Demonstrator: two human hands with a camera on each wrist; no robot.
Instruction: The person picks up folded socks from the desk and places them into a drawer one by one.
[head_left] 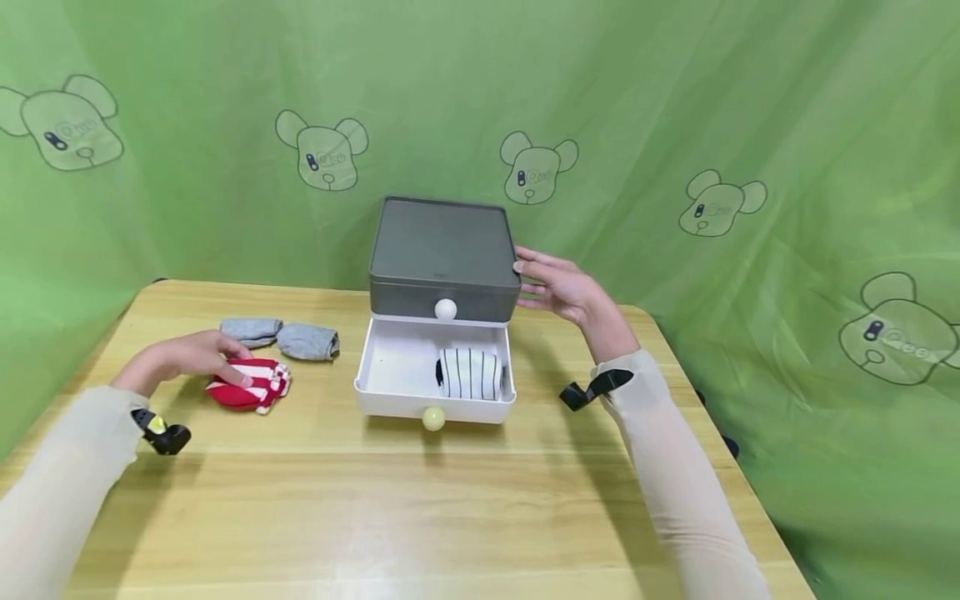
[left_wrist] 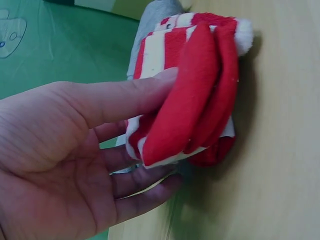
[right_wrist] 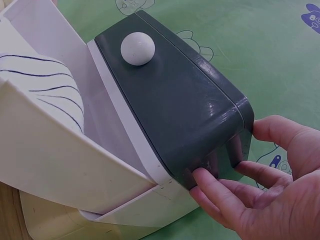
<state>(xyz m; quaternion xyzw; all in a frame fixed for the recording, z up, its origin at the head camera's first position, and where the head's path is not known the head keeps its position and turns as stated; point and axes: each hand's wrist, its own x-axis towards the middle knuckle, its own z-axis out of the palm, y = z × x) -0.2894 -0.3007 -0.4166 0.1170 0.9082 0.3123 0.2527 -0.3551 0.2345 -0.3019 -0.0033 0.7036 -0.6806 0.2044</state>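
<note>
"Two hands, then: what have their fingers got?"

"The left hand (head_left: 193, 353) has thumb and fingers pinched on a red-and-white bundle (head_left: 266, 387), left of the drawer unit (head_left: 442, 242); whether it's lifted, I can't tell. The right hand (head_left: 562, 287), fingers loosely spread, touches the unit's right side, holding nothing."

"Farther out?"

"Two grey rolls (head_left: 307, 342) lie left of the unit on the surface (head_left: 360, 500). The white drawer (head_left: 397, 367) juts from its front, a striped white roll (head_left: 471, 373) inside."

"So how far along?"

"Partway, I'd judge: one roll in, three pieces outside, drawer pulled out."
</note>
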